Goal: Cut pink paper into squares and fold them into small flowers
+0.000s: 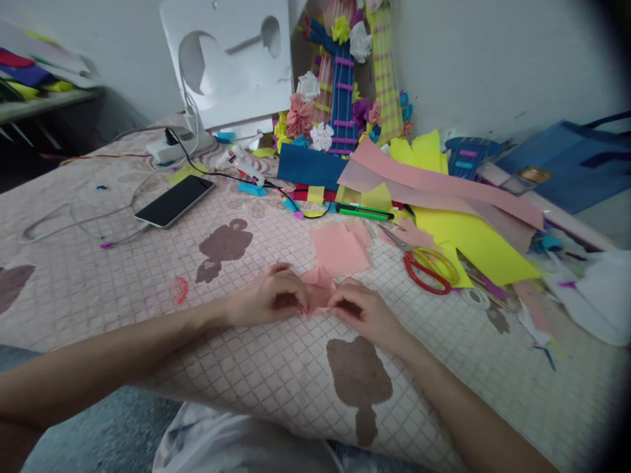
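Carefully, 2 bare hands work a small piece of pink paper [318, 297] between them, low over a patterned tablecloth [276, 374]. The left hand [269, 295] pinches its left edge between thumb and fingers — the right hand [367, 309] pinches the opposite edge the same way, fingertips close together.

The paper looks thin, so a sideways pull by either hand could tear it, and uneven pressure could leave the folds crooked. A loose pinch might let an edge spring open. Just beyond the fingers, flat pink sheets [340, 249] lie near enough that a knuckle could push them askew. To the right of the right hand, scissors [428, 279] with red and yellow handles could snag a drifting wrist. Well beyond the left hand, a white glue gun [244, 164] shows a small red light; if hot, it could burn a reaching hand.

The held piece is pale pink and matte, its near edge uneven and gathered, with a pointed flap rising at the far side — its center appears slightly darker. How many layers it has cannot be told, as fingers hide both ends.
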Available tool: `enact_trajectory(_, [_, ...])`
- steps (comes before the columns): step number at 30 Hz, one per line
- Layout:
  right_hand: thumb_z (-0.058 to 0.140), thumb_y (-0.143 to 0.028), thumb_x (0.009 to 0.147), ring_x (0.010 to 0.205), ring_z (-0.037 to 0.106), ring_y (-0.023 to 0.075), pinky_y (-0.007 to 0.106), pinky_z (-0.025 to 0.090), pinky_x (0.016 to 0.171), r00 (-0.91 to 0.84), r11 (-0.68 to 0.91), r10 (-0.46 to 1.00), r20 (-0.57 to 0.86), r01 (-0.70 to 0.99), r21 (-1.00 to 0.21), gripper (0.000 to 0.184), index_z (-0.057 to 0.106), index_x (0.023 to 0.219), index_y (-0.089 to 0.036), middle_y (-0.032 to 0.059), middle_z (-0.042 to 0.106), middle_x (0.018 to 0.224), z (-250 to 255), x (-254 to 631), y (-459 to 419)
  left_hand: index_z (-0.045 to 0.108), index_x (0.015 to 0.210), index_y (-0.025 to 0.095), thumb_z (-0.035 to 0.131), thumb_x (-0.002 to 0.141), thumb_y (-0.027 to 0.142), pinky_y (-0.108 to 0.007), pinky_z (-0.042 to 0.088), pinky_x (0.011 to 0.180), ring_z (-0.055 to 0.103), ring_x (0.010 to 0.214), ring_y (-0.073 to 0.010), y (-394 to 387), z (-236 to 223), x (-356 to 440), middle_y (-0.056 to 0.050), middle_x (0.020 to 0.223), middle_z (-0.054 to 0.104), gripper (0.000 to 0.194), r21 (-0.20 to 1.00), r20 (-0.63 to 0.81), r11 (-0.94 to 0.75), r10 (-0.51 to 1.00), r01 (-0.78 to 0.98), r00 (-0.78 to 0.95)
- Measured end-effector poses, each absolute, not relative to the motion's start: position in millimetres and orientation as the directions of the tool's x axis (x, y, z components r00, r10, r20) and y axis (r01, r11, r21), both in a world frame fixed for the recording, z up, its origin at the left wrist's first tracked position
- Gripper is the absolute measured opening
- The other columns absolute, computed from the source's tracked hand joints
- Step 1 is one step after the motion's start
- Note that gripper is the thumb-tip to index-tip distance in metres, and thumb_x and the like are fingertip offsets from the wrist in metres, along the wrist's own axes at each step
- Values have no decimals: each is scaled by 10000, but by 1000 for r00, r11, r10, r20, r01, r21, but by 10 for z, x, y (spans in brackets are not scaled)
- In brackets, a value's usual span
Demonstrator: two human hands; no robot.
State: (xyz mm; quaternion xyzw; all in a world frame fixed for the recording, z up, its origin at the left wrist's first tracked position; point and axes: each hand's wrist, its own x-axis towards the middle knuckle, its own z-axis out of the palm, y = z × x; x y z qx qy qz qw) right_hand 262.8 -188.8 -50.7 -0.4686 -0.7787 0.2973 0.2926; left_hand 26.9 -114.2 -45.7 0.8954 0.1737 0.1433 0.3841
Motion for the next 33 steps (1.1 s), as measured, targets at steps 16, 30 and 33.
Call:
enact_trajectory(16, [586,-79,809,959,534,170,306,441,819,-511,420,851,123,520,-744,165,655,837,-227,33,536,968,-470,2702,-1897,630,781,215,576,859,242,-406,-14,1096,575,1000,-138,-1111,-468,233,25,938,692,99,757,98,-636,335,148,937])
enact_trajectory(30, [638,-191,812,861,532,177,321,429,766,-324,340,932,161,633,-695,70,591,763,-207,26,544,868,-492,2472,-1960,636,808,212,578,819,237,-455,91,1103,600,820,-135,-1255,-541,382,37,798,674,64,749,87,-563,607,350,790])
enact_trajectory(33, [666,-152,784,973,522,188,336,415,849,-405,350,908,105,600,-719,79,640,792,-225,25,534,961,-458,2536,-1960,627,809,205,584,804,227,-463,95,1103,599,785,-128,-1241,-548,377,43,765,653,49,746,69,-557,609,364,790])
